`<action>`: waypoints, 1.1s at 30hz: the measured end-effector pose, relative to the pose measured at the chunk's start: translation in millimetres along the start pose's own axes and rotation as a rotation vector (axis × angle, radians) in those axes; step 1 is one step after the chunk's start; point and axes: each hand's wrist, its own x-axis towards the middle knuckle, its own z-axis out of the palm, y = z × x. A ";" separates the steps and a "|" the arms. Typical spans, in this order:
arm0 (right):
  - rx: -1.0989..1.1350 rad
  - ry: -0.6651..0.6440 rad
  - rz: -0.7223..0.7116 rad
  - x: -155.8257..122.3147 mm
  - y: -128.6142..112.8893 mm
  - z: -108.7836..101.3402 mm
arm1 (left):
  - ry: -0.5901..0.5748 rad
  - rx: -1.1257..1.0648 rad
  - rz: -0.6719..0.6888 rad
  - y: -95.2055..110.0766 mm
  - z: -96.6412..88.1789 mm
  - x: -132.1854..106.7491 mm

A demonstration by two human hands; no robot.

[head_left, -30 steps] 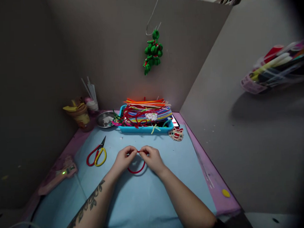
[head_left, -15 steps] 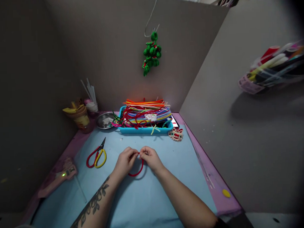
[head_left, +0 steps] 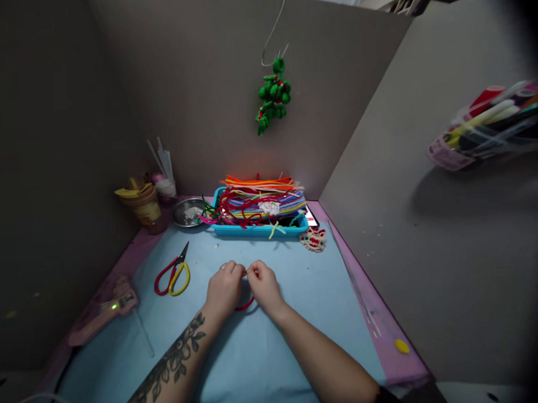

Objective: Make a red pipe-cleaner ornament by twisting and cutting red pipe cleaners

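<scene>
A red pipe cleaner [head_left: 245, 306] runs between my two hands, its lower part curving below them over the blue cloth [head_left: 266, 360]. My left hand [head_left: 226, 285] is closed on it, fingers pinched, the back of the hand turned up. Close beside it, my right hand [head_left: 263, 285] pinches the same pipe cleaner between thumb and fingers. The fingertips nearly meet, and they hide the part of the pipe cleaner between them. To the left of my hands lie scissors [head_left: 179, 278] with one red and one yellow handle.
Behind my hands stands a blue tray [head_left: 261, 231] full of colourful pipe cleaners, with a red-and-cream face-shaped piece [head_left: 313, 240] beside it. A metal dish [head_left: 190, 213] and a pot [head_left: 146, 209] are at back left. A pink glue gun [head_left: 107, 316] with a lit green light lies left.
My left hand has rolled over, so its back now faces up and covers more of the red loop. Both hands stay together; the view has shifted slightly.
</scene>
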 end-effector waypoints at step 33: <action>0.067 -0.282 -0.061 8.8 1.4 -28.5 | -0.003 -0.624 -0.056 -12.3 4.6 8.5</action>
